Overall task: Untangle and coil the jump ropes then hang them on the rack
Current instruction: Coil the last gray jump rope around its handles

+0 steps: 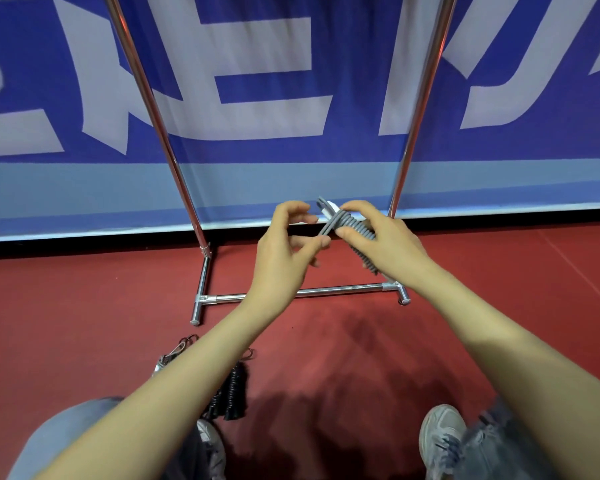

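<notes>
A grey jump rope (pixel 355 233), wound into a tight coil round its handles, is held in front of the rack. My right hand (pixel 385 240) grips the coil, thumb under it and fingers over it. My left hand (pixel 284 247) pinches the grey rope's loose end at the coil's left side. A black coiled jump rope (pixel 231 393) lies on the red floor between my legs, partly hidden by my left forearm. The chrome rack (pixel 302 292) stands just beyond my hands; its top bar is out of view.
A blue and white banner wall (pixel 291 98) runs right behind the rack. Metal clips (pixel 175 351) lie on the floor next to the black rope. My shoes (pixel 442 434) and knees fill the bottom edge. Red floor (pixel 84 306) spreads to both sides.
</notes>
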